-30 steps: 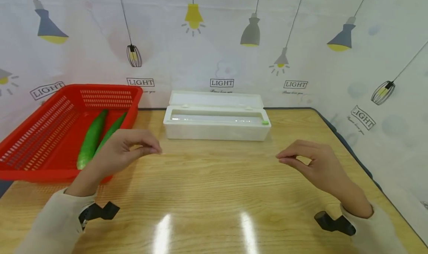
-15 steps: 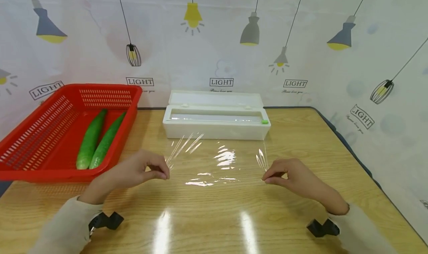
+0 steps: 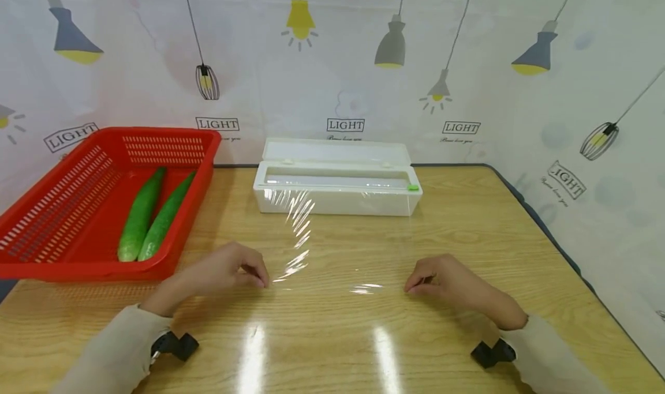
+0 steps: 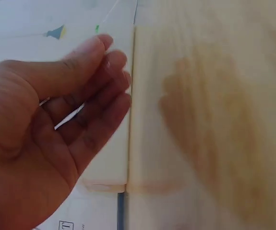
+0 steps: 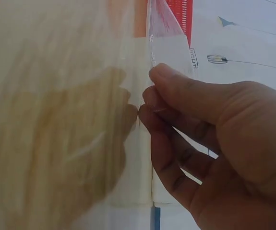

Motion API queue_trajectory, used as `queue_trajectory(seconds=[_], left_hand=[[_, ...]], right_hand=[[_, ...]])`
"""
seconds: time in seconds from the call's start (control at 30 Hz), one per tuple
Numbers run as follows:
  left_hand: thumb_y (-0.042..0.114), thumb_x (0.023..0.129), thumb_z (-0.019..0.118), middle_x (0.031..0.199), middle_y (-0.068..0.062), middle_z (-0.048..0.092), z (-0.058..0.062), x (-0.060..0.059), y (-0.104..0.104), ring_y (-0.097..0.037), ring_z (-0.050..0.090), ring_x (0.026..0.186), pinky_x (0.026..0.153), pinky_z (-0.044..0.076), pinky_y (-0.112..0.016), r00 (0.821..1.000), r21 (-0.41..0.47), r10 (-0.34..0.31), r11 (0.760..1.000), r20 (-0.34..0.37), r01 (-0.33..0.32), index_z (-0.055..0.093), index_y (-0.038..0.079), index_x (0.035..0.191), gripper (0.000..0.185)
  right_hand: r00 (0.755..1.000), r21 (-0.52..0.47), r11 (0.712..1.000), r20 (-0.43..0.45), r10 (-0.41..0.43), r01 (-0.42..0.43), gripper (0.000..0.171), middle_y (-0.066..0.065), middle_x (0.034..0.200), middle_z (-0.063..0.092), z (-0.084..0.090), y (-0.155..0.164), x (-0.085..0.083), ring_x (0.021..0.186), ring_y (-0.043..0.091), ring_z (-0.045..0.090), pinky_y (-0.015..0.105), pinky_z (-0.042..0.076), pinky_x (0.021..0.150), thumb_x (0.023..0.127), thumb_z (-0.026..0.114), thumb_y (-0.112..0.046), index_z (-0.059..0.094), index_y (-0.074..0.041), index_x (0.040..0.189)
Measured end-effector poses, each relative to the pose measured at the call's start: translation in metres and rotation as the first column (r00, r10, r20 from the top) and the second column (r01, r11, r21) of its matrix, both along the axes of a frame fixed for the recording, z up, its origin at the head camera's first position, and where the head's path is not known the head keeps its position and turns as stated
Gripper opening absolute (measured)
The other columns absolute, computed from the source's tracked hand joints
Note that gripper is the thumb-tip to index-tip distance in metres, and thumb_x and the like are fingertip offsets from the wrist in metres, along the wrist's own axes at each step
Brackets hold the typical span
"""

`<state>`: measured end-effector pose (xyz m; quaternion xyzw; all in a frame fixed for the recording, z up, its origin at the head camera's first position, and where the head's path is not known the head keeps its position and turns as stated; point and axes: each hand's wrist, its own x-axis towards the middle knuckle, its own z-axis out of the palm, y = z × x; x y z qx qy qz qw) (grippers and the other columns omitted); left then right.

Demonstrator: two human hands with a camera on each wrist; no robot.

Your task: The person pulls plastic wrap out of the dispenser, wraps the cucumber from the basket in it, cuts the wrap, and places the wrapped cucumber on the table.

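Wall cloth behind says "LIGHT" all over (lamp doodles too). Both hands pinch a clear, shiny cling film sheet (image 3: 332, 250) stretched from the white plastic dispenser box (image 3: 337, 193) over the glossy wooden table (image 3: 467, 221): left hand (image 3: 228, 270) at one corner, right hand (image 3: 441, 278) at the other, though the left's grip looks blurry up close. Two smooth cucumbers (image 3: 150, 215) lie in the red slotted basket (image 3: 62, 209).

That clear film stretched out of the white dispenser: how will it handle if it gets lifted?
The cling film is probably floppy and very light: it wrinkles near the dispenser. Likely clingy, apt to fold onto itself. Both the left hand and the right hand pinch its corners.
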<state>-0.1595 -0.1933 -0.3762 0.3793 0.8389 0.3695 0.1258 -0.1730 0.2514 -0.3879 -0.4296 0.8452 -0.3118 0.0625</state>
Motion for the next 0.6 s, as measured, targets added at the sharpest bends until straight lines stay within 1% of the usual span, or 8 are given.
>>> queue_trajectory(seconds=[0.03, 0.13, 0.27, 0.33, 0.47, 0.6], left_hand=[[0.006, 0.084, 0.072, 0.082, 0.009, 0.067, -0.0015, 0.0, 0.0004, -0.006, 0.062, 0.079, 0.074, 0.052, -0.027, 1.0, -0.014, 0.013, 1.0, 0.01, -0.012, 0.073, 0.014, 0.084, 0.008], [0.006, 0.083, 0.072, 0.081, 0.011, 0.066, -0.0048, -0.0005, 0.0014, -0.006, 0.061, 0.078, 0.072, 0.052, -0.026, 0.999, -0.038, 0.042, 0.998, 0.025, -0.041, 0.073, 0.016, 0.083, 0.01], [0.005, 0.083, 0.073, 0.08, 0.011, 0.065, -0.0073, -0.0014, 0.0006, -0.006, 0.061, 0.078, 0.072, 0.051, -0.026, 0.998, -0.036, 0.039, 0.999, 0.046, -0.038, 0.072, 0.017, 0.081, 0.012], [0.006, 0.083, 0.073, 0.079, 0.012, 0.065, -0.0084, -0.0016, -0.0002, -0.006, 0.061, 0.078, 0.072, 0.052, -0.026, 0.998, -0.031, 0.027, 0.999, 0.056, -0.025, 0.072, 0.017, 0.081, 0.012], [0.006, 0.082, 0.074, 0.078, 0.012, 0.063, -0.0091, -0.0012, -0.0014, -0.007, 0.061, 0.078, 0.073, 0.052, -0.026, 0.997, -0.036, 0.021, 0.999, 0.076, -0.019, 0.073, 0.018, 0.08, 0.012], [0.006, 0.083, 0.073, 0.079, 0.01, 0.065, -0.0074, 0.001, -0.0028, -0.008, 0.061, 0.079, 0.074, 0.051, -0.027, 0.991, -0.054, 0.057, 0.997, 0.119, -0.051, 0.075, 0.017, 0.082, 0.012]], right_hand=[[1.0, 0.0, 1.0, 0.005, 0.006, -0.006, 0.006, -0.006, 0.085, 0.067, -0.0009, 0.0002, -0.0002, 0.078, 0.004, 0.061, 0.025, 0.051, 0.068, 0.086, 0.071, -0.014, 0.075, -0.017, 0.091], [0.999, 0.002, 0.999, -0.02, 0.035, -0.035, 0.007, -0.008, 0.085, 0.066, -0.0034, 0.0009, -0.0017, 0.078, 0.004, 0.06, 0.025, 0.051, 0.067, 0.085, 0.072, -0.013, 0.075, -0.017, 0.09], [0.995, 0.0, 0.997, -0.058, 0.081, -0.081, 0.01, -0.011, 0.085, 0.063, -0.0057, 0.0021, -0.0033, 0.077, 0.003, 0.058, 0.023, 0.05, 0.066, 0.082, 0.074, -0.01, 0.076, -0.017, 0.089], [0.994, -0.001, 0.996, -0.069, 0.088, -0.088, 0.01, -0.011, 0.085, 0.062, -0.0063, 0.0031, -0.0034, 0.077, 0.002, 0.057, 0.023, 0.05, 0.065, 0.081, 0.075, -0.009, 0.077, -0.016, 0.089], [0.995, -0.004, 0.996, -0.054, 0.087, -0.087, 0.011, -0.01, 0.086, 0.061, -0.0066, 0.004, -0.0031, 0.078, 0.004, 0.057, 0.023, 0.05, 0.066, 0.081, 0.075, -0.011, 0.077, -0.015, 0.091], [0.997, 0.012, 0.997, -0.024, 0.078, -0.078, 0.011, -0.011, 0.089, 0.064, -0.0061, 0.0049, -0.0034, 0.083, 0.006, 0.057, 0.025, 0.05, 0.071, 0.084, 0.073, -0.016, 0.077, -0.017, 0.094]])
